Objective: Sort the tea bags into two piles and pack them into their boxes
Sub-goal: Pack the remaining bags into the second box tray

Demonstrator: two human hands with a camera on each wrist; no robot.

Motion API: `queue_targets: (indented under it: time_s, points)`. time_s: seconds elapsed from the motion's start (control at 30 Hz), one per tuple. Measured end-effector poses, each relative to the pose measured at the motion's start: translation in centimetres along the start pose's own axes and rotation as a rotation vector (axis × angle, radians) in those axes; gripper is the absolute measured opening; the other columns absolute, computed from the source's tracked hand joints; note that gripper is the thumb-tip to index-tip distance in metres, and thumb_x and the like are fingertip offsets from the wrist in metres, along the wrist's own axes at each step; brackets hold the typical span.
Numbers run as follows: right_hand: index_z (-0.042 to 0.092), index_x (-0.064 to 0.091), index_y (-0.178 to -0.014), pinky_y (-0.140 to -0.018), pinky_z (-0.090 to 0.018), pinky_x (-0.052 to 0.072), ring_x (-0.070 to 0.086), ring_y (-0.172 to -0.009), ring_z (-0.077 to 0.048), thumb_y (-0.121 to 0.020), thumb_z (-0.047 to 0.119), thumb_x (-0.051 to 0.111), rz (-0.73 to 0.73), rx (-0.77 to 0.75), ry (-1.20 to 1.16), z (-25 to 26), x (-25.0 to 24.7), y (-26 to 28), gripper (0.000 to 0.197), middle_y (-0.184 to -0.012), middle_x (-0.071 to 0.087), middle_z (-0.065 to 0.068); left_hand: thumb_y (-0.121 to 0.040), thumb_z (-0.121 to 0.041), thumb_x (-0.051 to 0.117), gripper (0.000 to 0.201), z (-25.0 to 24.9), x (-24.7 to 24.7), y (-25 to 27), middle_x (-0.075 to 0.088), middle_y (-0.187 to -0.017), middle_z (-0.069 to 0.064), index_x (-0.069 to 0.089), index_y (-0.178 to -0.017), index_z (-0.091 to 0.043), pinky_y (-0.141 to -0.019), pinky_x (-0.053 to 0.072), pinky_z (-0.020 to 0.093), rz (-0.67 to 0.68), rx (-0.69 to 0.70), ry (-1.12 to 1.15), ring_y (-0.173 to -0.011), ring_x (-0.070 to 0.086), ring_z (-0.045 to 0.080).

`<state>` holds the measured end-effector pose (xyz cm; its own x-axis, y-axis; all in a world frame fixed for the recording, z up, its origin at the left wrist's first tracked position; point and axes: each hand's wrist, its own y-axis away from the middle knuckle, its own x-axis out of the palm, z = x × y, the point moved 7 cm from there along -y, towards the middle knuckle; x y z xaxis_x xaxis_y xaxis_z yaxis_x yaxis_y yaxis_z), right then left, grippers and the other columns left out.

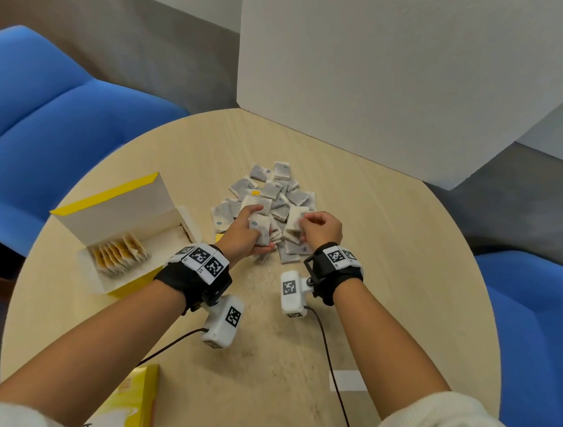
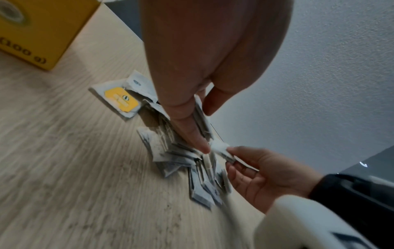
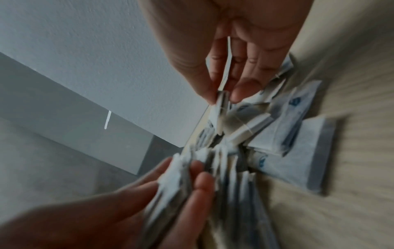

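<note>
Left hand [image 1: 245,231]: forearm entering from 7 o'clock, wrist bent down, fingers curled around a small stack of white-and-grey paper tea bags [image 1: 262,230] at the near edge of the loose grey heap of tea bags [image 1: 274,196] at the centre of the round pale wooden table [image 1: 385,251]. Right hand [image 1: 321,230]: forearm from 5 o'clock, thumb and fingertips pinching one white tea bag [image 1: 296,219] just beside the left hand's stack. Open yellow-and-white cardboard box [image 1: 123,224]: at 9 o'clock, holding a row of yellow-tagged tea bags [image 1: 118,253].
</note>
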<state>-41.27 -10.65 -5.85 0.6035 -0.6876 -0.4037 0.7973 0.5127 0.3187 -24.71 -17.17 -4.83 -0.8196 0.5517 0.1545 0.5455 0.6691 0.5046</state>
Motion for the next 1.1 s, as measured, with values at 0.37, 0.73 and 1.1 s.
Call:
queue_targets:
  time_s: [0.37,0.73,1.1]
  points:
    - [0.026,0.066,-0.067,-0.071,-0.032,0.058,0.068,-0.075,-0.018,-0.075,0.013,0.078,0.231,-0.171,0.022,1.8,3.5,5.6,0.019,-0.074,0.068,0.006,-0.099,-0.002,0.033,0.046,-0.3,0.4,0.0,0.056,-0.099,0.015,0.031,-0.141,-0.019,-0.052,0.054,0.024,0.007,0.005,-0.016,-0.069,0.059,0.019]
    - [-0.001,0.058,-0.108,-0.065,-0.031,0.042,0.063,-0.088,-0.033,-0.082,0.05,0.06,-0.029,0.303,0.274,-2.9,-3.7,-2.7,0.057,-0.107,0.065,-0.017,-0.098,0.002,0.037,0.046,-0.9,-1.3,-0.2,0.058,-0.102,0.013,0.032,-0.139,-0.018,-0.066,0.059,0.031,0.003,-0.032,0.152,-0.085,0.062,0.025]
    - [0.008,0.059,-0.095,-0.062,-0.034,0.052,0.061,-0.081,-0.029,-0.081,0.022,0.07,-0.07,0.015,0.274,0.0,-2.5,-2.1,0.023,-0.092,0.062,-0.009,-0.097,0.006,0.035,0.047,-0.7,-1.7,0.6,0.045,-0.135,0.026,0.035,-0.134,-0.025,-0.066,0.059,0.031,0.03,-0.028,0.091,-0.083,0.063,0.028]
